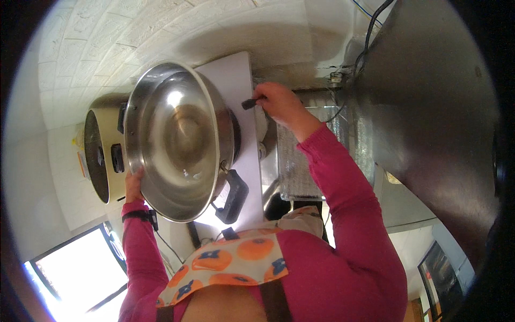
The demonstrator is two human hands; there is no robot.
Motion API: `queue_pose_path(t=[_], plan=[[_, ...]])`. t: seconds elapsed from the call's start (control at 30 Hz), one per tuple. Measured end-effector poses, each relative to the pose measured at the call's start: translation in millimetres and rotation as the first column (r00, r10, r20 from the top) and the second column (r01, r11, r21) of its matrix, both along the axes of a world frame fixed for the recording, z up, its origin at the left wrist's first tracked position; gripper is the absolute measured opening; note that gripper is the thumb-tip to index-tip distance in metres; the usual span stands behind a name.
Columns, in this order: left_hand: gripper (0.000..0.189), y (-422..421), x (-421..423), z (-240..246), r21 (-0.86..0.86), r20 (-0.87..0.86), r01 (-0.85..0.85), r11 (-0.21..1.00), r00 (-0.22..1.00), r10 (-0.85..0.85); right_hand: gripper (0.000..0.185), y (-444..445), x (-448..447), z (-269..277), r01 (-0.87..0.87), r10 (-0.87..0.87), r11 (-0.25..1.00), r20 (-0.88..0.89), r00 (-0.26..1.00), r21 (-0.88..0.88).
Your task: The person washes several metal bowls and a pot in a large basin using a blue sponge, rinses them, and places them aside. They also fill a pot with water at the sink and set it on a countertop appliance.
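A wide stainless steel pan [177,141] with black side handles is tilted, its inside facing me. It looks empty apart from small bright specks near its lower side. My left hand [134,185] grips its left rim. My right hand [277,102] is to the right of the pan, apart from it, with the fingers closed on a small black object [249,104], perhaps a handle or brush; most of it is hidden. Beneath the pan a dark round base shows on a white board [237,88].
A cream pot [114,153] with a dark top and black handles is at the left. A foil-like covered surface [299,161] lies right of the board. A large dark metal surface [426,120] fills the far right, with a black cable [364,44] beside it. A brick-patterned wall stands behind.
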State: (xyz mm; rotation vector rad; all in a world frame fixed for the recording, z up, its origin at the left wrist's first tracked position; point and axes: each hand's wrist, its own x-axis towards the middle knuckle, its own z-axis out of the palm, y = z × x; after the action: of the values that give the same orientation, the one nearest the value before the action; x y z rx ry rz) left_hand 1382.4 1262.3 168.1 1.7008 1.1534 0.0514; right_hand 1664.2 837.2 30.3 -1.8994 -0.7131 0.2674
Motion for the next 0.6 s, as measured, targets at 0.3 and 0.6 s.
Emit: queue_pose_path(t=[0.3,0.6], plan=[[0.035,-52.0,-57.4,-17.9,0.302,0.043,-0.094,0.949,0.995,0.085,0.009,37.1,11.1,-9.1,0.064,-0.072,0.996,0.168,0.983,0.056],[0.032,10.5,-42.8,-24.9,0.353,0.007,0.107,0.93,0.993,-0.117,0.009,57.4,21.3,-26.2,-0.047,0.05,0.998,0.086,0.995,-0.028]])
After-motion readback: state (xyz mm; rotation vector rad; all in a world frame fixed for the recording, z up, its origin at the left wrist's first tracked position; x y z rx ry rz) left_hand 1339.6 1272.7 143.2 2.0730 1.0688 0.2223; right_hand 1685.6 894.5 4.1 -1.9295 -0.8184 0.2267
